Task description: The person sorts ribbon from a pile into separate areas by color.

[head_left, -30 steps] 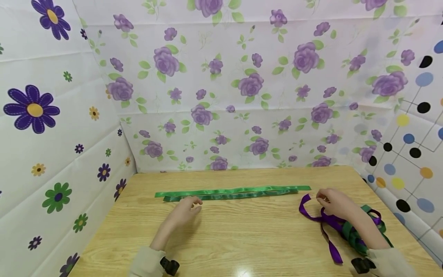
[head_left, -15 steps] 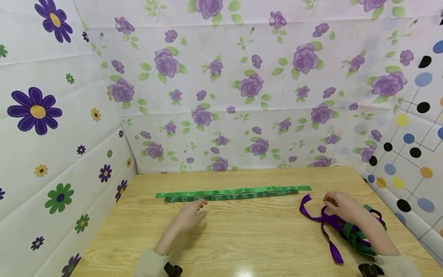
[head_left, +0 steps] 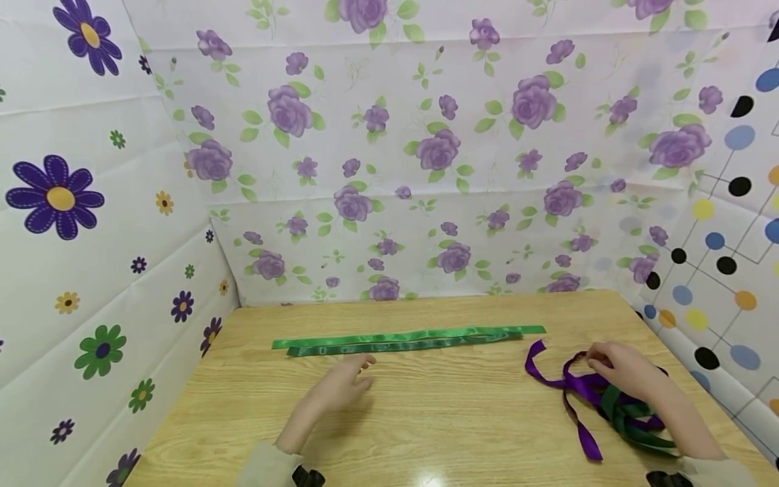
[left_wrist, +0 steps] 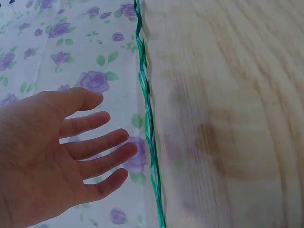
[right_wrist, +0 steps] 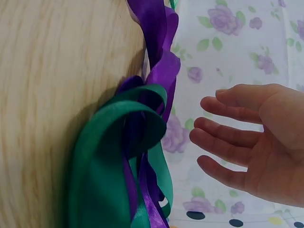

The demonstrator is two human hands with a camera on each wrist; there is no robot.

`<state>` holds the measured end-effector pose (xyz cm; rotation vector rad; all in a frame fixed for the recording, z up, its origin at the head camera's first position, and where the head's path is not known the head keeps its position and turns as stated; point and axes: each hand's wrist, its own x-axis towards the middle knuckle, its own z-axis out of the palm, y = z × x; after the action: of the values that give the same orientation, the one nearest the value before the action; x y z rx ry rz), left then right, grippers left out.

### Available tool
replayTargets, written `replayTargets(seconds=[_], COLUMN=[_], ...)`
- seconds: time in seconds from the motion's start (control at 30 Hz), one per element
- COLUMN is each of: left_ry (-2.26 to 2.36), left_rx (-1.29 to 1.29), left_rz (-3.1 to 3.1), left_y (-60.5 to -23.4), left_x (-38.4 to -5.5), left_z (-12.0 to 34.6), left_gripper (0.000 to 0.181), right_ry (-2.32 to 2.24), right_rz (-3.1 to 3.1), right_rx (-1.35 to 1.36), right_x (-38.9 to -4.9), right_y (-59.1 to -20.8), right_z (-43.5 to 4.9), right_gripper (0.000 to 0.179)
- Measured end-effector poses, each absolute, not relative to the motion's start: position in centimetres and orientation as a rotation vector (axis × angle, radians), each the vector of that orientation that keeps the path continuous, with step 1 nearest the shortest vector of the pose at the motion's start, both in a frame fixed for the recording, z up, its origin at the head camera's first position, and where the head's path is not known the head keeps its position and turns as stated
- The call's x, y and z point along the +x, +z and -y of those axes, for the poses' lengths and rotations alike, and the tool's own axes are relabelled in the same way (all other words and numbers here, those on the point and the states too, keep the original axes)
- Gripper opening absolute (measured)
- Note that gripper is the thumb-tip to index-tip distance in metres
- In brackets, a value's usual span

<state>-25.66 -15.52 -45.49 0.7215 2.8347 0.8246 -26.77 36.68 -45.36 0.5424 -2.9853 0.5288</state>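
Two ribbons lie stretched side by side across the table: a bright green ribbon (head_left: 420,335) behind, a dark green ribbon (head_left: 398,346) in front. My left hand (head_left: 341,387) hovers just in front of them, fingers relaxed and holding nothing; its spread fingers (left_wrist: 107,161) show in the left wrist view. On the right lies a tangled pile of purple ribbon (head_left: 584,387) and dark green ribbon (right_wrist: 107,142). Over that pile is my right hand (head_left: 627,372), loosely bent. In the right wrist view its fingers (right_wrist: 223,142) are apart from the ribbon and hold nothing.
The wooden table (head_left: 426,412) backs onto a white cloth (head_left: 402,162) with purple roses. Flower-printed cloth (head_left: 97,270) stands along the left side, and dotted cloth (head_left: 730,284) along the right. One purple ribbon end (head_left: 589,443) trails toward the front.
My right hand has moved right and slightly nearer, over the tangled pile. The left hand has drifted right and a little back from the green ribbons, which stay in place.
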Motion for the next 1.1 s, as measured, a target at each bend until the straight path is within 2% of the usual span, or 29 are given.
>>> replayTargets(seconds=[0.27, 0.5, 0.87, 1.1], left_ry=[0.813, 0.770, 0.763, 0.792], left_rx=[0.725, 0.789, 0.908, 0.943], left_rz=[-2.790, -2.782, -2.712, -2.719], left_y=[-45.2, -45.4, -46.0, -46.1], left_x=[-25.2, -25.5, -25.6, -25.7], left_z=[15.0, 14.7, 12.4, 10.1], left_gripper=[0.037, 0.031, 0.029, 0.026], right_ry=[0.518, 0.505, 0.380, 0.225], right_rz=[3.004, 3.040, 3.075, 3.026], right_rx=[0.479, 0.458, 0.541, 0.466], right_x=[-26.5, -26.2, -26.1, -26.5], right_y=[-45.3, -45.2, -46.0, -47.6], right_z=[-38.3, -39.7, -40.4, -41.0], right_gripper=[0.006, 0.009, 0.035, 0.031])
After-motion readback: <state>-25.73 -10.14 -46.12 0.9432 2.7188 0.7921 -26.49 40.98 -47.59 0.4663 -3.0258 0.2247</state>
